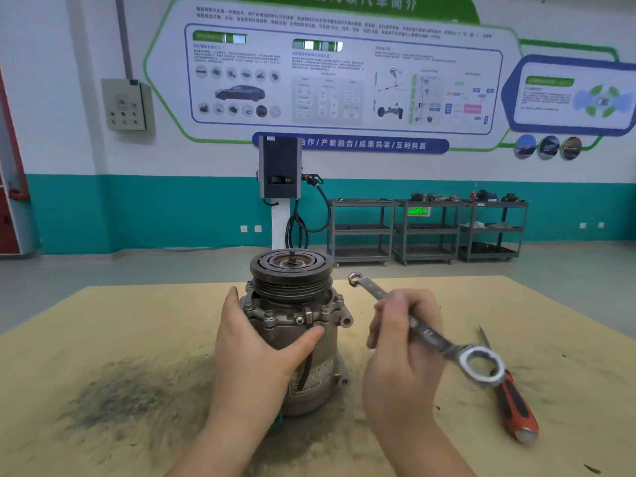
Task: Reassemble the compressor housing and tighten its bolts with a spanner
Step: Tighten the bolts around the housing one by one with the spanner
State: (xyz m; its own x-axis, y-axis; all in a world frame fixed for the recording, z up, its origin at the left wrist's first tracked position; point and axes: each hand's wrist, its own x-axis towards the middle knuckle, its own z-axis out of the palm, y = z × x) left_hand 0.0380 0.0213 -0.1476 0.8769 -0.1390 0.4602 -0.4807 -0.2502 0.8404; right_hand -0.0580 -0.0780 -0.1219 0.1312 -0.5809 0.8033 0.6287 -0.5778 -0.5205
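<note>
We are steadying the compressor (296, 325), standing upright on the table (137, 339), with our left hand (254, 346) wrapped around its body. Our right hand (402, 339) is gripping the spanner (426, 333), raised beside it. The housing is looking assembled; tightening the bolts (268, 316) seems left.
</note>
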